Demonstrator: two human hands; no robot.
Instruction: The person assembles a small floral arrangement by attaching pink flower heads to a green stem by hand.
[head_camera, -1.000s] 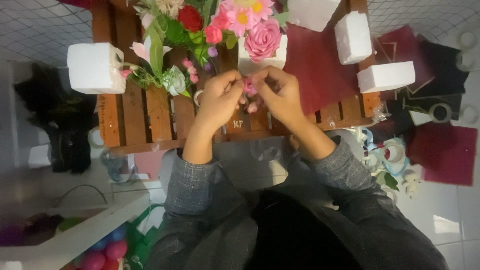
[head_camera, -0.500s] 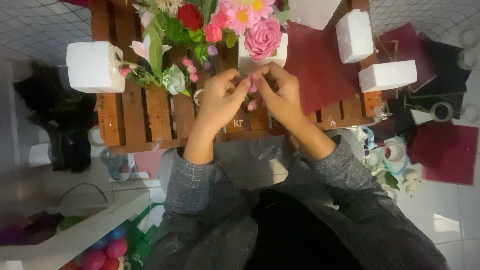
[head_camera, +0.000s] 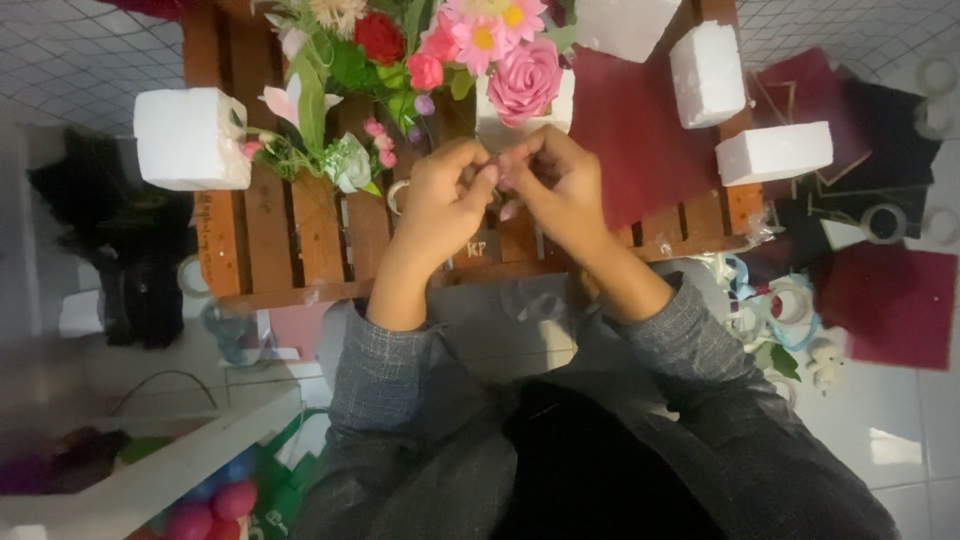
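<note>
My hands meet over the middle of the slatted wooden bench (head_camera: 300, 225), both forearms running up from my lap in grey checked sleeves and angling inward so the wrists make a narrow V. My left hand (head_camera: 440, 200) is curled, knuckles up, thumb and forefinger pinched toward the centre. My right hand (head_camera: 560, 185) mirrors it, fingers bent and tips pressed in against the left. Between the fingertips I hold a small pink flower piece (head_camera: 497, 178); most of it is hidden by my fingers, so I cannot tell its exact shape. Both hands are closed narrowly on it, fingertips touching or nearly so.

Just beyond my hands stands a bunch of artificial flowers (head_camera: 420, 50): a large pink rose (head_camera: 524, 80), pink daisies with yellow centres, a red bloom and green leaves. The rose sits in front of a white foam block (head_camera: 545, 110) just above my fingertips. Another white foam block (head_camera: 190, 138) rests at the left end of the bench, with small pink buds beside it. Two more foam blocks (head_camera: 740, 110) lie at the right end, next to a dark red sheet (head_camera: 640, 130) spread on the slats. On the tiled floor to my right lie more dark red sheets (head_camera: 890, 300) and rolls of tape (head_camera: 790, 305).
</note>
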